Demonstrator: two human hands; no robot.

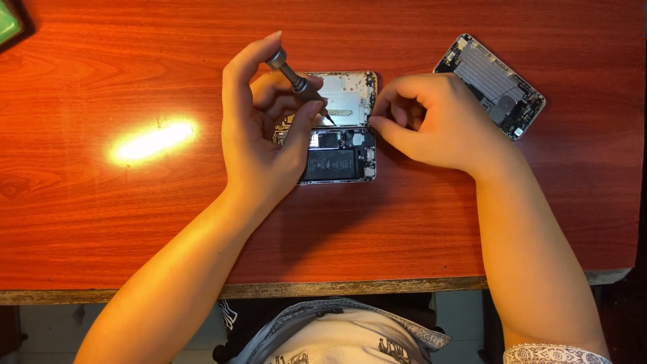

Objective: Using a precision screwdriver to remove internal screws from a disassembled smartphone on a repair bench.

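An opened phone lies in the middle of the red-brown wooden table, its screen half folded back and its black battery and circuit parts exposed. My left hand grips a small grey metal screwdriver, tilted, with its tip down on the phone's inside near the hinge line. My right hand rests at the phone's right edge, fingers curled and pinched against the frame. Whether it holds a tiny part is hidden.
A second opened phone body lies tilted at the back right of the table. A green object pokes in at the far left corner. A bright lamp reflection glares left of my left hand. The table's worn front edge runs below.
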